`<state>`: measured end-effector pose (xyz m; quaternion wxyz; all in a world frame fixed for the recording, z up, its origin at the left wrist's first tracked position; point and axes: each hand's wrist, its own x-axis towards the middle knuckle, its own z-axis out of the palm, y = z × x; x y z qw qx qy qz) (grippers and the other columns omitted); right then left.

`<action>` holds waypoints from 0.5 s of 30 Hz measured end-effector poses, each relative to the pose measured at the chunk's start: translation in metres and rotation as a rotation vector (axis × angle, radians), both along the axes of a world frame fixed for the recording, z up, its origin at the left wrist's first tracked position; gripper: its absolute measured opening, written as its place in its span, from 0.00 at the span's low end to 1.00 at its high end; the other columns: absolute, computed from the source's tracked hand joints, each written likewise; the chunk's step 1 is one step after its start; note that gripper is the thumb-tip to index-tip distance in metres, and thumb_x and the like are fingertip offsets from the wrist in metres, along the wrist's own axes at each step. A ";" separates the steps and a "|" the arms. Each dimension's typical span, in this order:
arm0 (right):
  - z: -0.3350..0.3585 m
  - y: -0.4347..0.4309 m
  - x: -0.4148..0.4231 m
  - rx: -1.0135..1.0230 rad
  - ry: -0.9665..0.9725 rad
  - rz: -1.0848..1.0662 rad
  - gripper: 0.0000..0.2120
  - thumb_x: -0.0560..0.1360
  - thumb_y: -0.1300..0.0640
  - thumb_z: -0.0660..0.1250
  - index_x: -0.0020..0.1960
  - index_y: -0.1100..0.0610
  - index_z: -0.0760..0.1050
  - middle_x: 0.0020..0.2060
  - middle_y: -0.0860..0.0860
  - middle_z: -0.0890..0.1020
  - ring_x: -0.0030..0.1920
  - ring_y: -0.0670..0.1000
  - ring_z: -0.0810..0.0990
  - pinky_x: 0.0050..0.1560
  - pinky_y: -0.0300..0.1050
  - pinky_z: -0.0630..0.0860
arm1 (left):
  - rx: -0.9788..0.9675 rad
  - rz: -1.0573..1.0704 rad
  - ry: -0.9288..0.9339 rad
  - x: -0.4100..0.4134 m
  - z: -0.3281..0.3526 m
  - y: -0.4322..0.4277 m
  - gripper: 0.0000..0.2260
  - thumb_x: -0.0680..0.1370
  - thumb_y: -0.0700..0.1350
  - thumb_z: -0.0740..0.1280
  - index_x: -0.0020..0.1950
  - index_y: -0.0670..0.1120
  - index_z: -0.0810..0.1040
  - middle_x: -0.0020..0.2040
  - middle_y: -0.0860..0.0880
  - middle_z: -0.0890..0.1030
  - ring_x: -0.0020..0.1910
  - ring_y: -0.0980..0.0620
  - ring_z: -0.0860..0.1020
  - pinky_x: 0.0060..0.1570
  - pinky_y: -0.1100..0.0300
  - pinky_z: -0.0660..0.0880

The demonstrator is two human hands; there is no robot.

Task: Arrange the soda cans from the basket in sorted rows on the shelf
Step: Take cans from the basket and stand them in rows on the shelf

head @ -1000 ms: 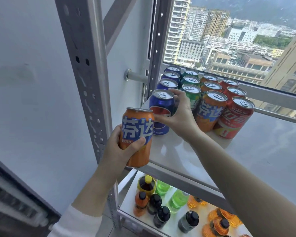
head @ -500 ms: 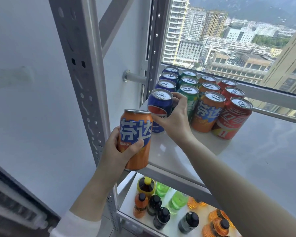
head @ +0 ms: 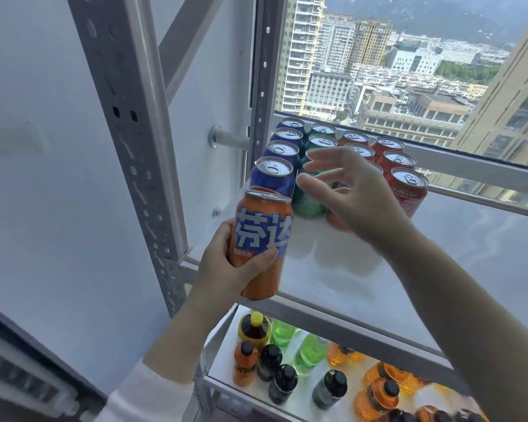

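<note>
Left hand (head: 226, 263) was wrapped around an orange soda can (head: 261, 242), fingers across its blue label, holding it upright and slightly tilted just off the front left corner of the white shelf (head: 363, 269). Right hand (head: 357, 196) hovered open above the shelf, fingers spread and touching nothing, just in front of the standing cans. Those cans stood in straight rows running back toward the window: a blue row (head: 282, 153) on the left of four cans, a green row (head: 320, 141) beside it, an orange row (head: 355, 144) partly hidden behind the open hand, and a red row (head: 403, 172) on the right. The front blue can (head: 273, 176) stood directly behind the held orange can. On the lower shelf (head: 299, 400) stood bottles (head: 287, 360) with black, yellow and green tops or bodies. The basket was not in sight.
</note>
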<state>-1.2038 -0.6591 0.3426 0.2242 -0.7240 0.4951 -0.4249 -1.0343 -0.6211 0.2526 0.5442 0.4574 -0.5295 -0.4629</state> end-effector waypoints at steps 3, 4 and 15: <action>0.016 0.015 -0.014 0.178 0.169 0.092 0.35 0.56 0.32 0.64 0.58 0.49 0.74 0.53 0.42 0.79 0.50 0.40 0.78 0.45 0.37 0.78 | -0.017 -0.082 -0.031 -0.023 0.006 -0.004 0.28 0.58 0.57 0.78 0.52 0.55 0.71 0.47 0.60 0.80 0.44 0.64 0.78 0.39 0.72 0.74; 0.017 0.018 -0.020 0.198 0.191 0.085 0.36 0.55 0.32 0.65 0.59 0.50 0.74 0.53 0.43 0.79 0.50 0.41 0.79 0.45 0.40 0.79 | -0.022 -0.109 -0.046 -0.031 0.008 -0.005 0.29 0.57 0.58 0.78 0.53 0.56 0.71 0.48 0.60 0.79 0.45 0.64 0.78 0.39 0.73 0.74; 0.017 0.022 -0.083 0.309 -0.020 -0.134 0.37 0.49 0.43 0.75 0.57 0.53 0.76 0.50 0.47 0.79 0.49 0.51 0.80 0.48 0.52 0.81 | -0.100 -0.328 -0.139 -0.097 0.014 -0.030 0.26 0.69 0.46 0.74 0.63 0.50 0.67 0.52 0.55 0.78 0.48 0.66 0.77 0.43 0.75 0.72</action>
